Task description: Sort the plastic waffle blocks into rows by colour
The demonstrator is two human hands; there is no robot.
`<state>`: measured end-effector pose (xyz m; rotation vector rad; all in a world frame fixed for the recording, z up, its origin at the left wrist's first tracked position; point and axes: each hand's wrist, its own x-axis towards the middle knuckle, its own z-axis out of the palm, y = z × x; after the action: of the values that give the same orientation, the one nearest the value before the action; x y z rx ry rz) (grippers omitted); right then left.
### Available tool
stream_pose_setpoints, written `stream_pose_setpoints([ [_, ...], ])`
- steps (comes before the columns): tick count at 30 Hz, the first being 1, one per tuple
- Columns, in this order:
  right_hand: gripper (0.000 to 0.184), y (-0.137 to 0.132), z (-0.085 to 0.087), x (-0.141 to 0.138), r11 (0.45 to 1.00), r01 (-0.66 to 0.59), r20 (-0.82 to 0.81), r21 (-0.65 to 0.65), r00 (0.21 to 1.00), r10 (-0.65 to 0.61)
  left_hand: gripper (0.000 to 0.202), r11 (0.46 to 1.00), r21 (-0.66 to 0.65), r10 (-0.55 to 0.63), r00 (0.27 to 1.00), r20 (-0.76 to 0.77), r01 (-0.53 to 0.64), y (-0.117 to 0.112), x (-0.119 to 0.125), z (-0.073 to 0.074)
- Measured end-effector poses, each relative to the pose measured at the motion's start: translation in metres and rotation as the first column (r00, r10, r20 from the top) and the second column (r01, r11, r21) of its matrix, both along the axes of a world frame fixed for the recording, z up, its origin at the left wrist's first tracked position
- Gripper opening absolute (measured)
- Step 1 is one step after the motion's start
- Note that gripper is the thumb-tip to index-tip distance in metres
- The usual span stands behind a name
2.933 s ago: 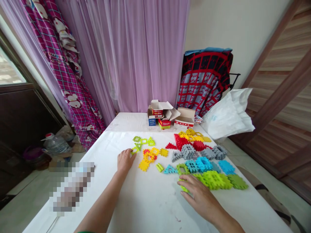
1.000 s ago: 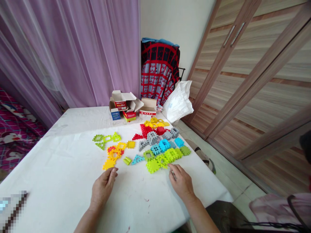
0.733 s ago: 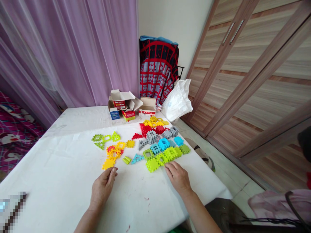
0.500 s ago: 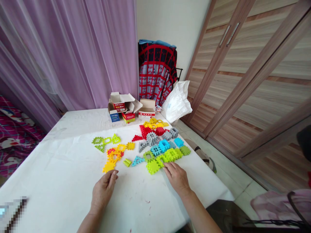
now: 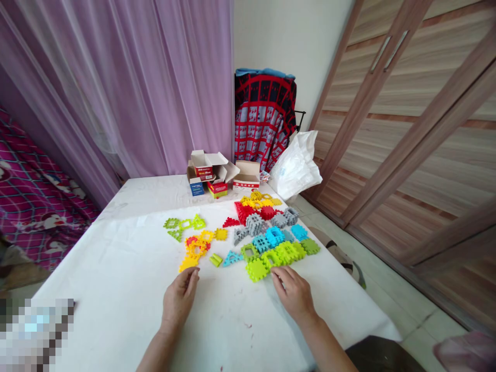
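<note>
My left hand [image 5: 180, 294] rests on the table with its fingers curled in and the thumb against them. Nothing shows in it. Just beyond its fingertips lies a yellow square building piece [image 5: 188, 265], part of a group of yellow pieces with a red one [image 5: 191, 241]. My right hand [image 5: 293, 293] is beside the bright green interlocking pieces [image 5: 257, 269], fingers slightly bent and thumb a little apart. Its fingertips are close to the green group's near edge; whether they touch cannot be made out. Between the hands lie two small green pieces [image 5: 215, 260] and a blue triangle [image 5: 233, 258].
Blue [image 5: 274, 236], grey [image 5: 254, 224], red [image 5: 245, 211] and yellow pieces [image 5: 256, 199] lie grouped behind the green ones. Light green pieces [image 5: 186, 223] sit farther left. Open cardboard boxes [image 5: 203, 173] and a white plastic bag [image 5: 296, 165] stand at the far edge.
The view has turned left, so everything appears farther right. My right hand has drawn back slightly from the green pieces. My left hand stays near the yellow square.
</note>
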<state>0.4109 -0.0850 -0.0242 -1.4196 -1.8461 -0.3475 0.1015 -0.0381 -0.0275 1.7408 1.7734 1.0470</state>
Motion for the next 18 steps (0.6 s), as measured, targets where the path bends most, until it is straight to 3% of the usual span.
stream_pose_setpoints([
  [6,0.013,0.007,-0.002,-0.018,0.987,-0.114,-0.05,0.116,0.991,0.12,0.03,0.984,0.159,0.113,0.976,-0.186,-0.084,0.017,-0.013,0.008],
  [12,0.013,0.032,0.006,-0.042,0.968,-0.2,-0.051,0.152,0.976,0.21,0.032,0.99,0.107,0.134,0.883,-0.45,-0.096,0.047,-0.04,0.007],
  [18,0.013,0.048,0.007,-0.052,0.952,-0.217,-0.072,0.215,0.969,0.237,0.041,0.995,0.028,0.097,0.803,-0.588,-0.1,0.092,-0.062,0.02],
])
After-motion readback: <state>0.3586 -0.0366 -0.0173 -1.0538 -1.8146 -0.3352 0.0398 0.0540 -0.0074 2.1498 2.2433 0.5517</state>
